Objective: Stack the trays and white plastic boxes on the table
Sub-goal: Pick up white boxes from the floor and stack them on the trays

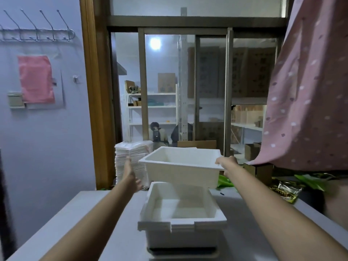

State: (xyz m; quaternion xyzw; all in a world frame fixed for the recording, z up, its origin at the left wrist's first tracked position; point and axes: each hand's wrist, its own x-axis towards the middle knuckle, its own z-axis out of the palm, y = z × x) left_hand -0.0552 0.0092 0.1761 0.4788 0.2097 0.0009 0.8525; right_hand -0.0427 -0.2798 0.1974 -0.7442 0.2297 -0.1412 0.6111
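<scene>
Both arms reach forward. The right hand grips the rim of a smooth white plastic box, held tilted in the air above a second box on the grey tabletop. The left hand is apart, fingers straight, beside a stack of thin trays.

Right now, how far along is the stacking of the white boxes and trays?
Partly done. One white box already sits on the table, seemingly nested on another beneath. In hand: the right hand grips the rim of a second box, raised above it, with the left hand open beside it. Left: lowering that box in. The tray stack stands behind.
</scene>
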